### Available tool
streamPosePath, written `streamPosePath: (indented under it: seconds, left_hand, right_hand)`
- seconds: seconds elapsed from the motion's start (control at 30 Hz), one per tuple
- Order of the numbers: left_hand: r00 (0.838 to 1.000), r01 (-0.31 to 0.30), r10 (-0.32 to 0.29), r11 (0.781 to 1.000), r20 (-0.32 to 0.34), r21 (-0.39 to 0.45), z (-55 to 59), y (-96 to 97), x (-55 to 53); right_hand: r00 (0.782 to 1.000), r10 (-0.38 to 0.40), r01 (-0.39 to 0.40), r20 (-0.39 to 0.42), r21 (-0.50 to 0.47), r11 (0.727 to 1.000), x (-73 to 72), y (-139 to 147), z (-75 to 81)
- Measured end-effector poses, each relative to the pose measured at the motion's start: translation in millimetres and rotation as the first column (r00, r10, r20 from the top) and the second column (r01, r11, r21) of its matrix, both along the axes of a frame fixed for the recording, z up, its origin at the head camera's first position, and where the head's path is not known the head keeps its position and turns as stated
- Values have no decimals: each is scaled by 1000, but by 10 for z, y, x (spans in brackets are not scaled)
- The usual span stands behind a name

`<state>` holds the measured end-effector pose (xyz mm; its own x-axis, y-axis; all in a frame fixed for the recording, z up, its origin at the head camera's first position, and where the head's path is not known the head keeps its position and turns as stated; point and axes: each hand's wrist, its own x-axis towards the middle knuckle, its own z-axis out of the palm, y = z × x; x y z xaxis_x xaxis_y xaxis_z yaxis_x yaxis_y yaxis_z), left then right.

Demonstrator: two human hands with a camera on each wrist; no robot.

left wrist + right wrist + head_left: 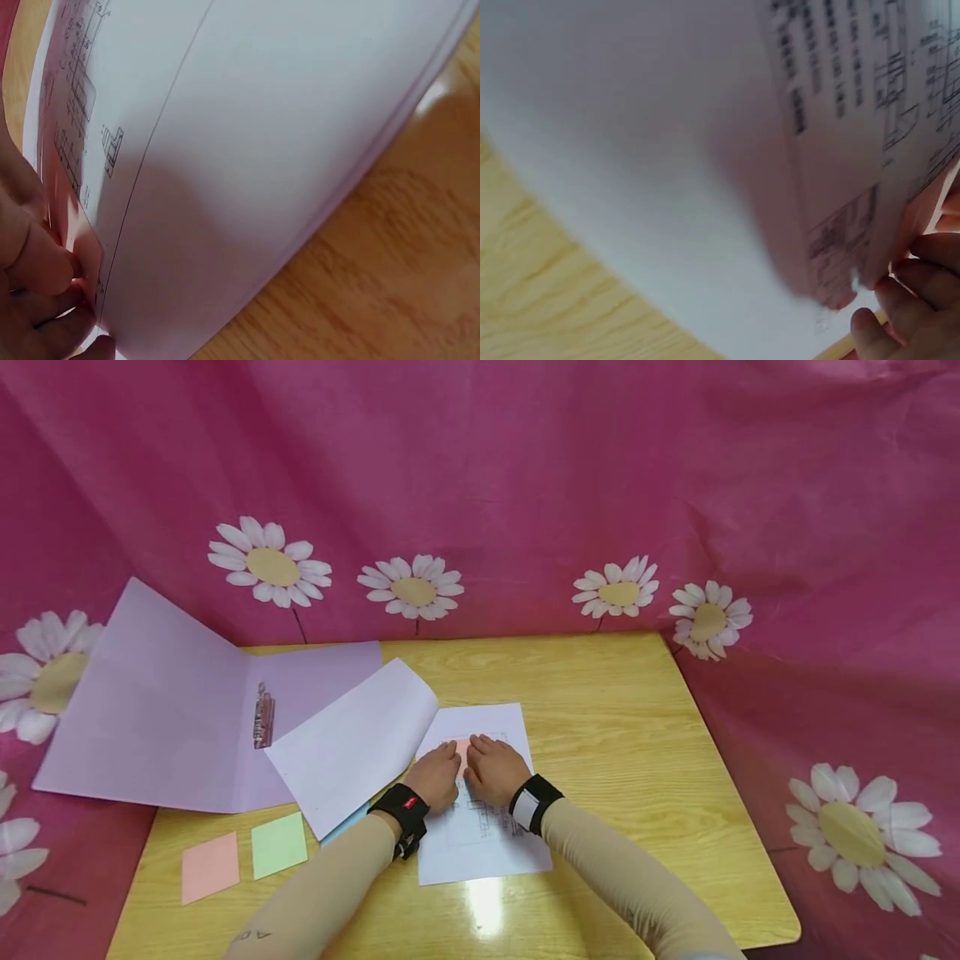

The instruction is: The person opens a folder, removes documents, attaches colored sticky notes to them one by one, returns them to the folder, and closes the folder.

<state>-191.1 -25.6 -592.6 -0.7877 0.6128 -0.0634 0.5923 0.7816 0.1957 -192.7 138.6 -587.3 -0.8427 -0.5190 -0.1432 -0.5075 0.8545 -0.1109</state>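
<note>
Pink note [462, 755] lies on a black-printed white sheet [483, 852].

Paper Stock, Metal Clip and Glossy Wood Grain

The printed sheet [480, 853] was smooth white paper with a matt face. The pink slip [87, 241] on it was matt paper, as were the loose pink square [211, 867] and green square [279, 846]. The curled blank sheet [352, 743] was plain matt paper. The lilac folder [165, 702] presented a smooth, low-sheen cover; board or plastic could not be determined. Its clip [263, 720] had a shiny metal look. The tabletop [622, 727] showed wood grain under a glossy, reflective finish. Wrist straps [543, 792] were black fabric; sleeves [630, 877] were matt cloth. The backdrop [510, 460] was creased, printed cloth with a slight sheen.
</note>
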Motion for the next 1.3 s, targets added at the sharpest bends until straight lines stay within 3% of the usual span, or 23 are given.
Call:
streamPosePath:
  seconds: [0.3, 0.47, 0.7, 0.97, 1.13, 1.3]
  left_hand:
    - [997, -62, 61, 998, -56, -12, 43, -67, -19]
    - [998, -53, 52, 998, -39, -35, 50, -12, -21]
    - [1000, -19, 17, 988, -13, -155, 120, 81, -32]
    - [998, -38, 39, 999, 42, -18, 59, -22, -12]
    - [999, 14, -16, 999, 32, 36, 68, -24, 125]
    - [999, 30, -29, 997, -13, 71, -68, -48, 228]
  right_hand:
    - [999, 38, -38, -36, -9, 999, -18, -23, 16]
    - [999, 28, -28, -27, -11, 1000, -11, -4, 77]
    - [999, -28, 28, 27, -18, 999, 36, 11, 57]
    - [995, -91, 93, 44, -70, 993, 71, -50, 44]
    - [994, -111, 111, 8, -111, 988, 143, -66, 2]
    - [992, -123, 126, 25, -186, 975, 199, -56, -49]
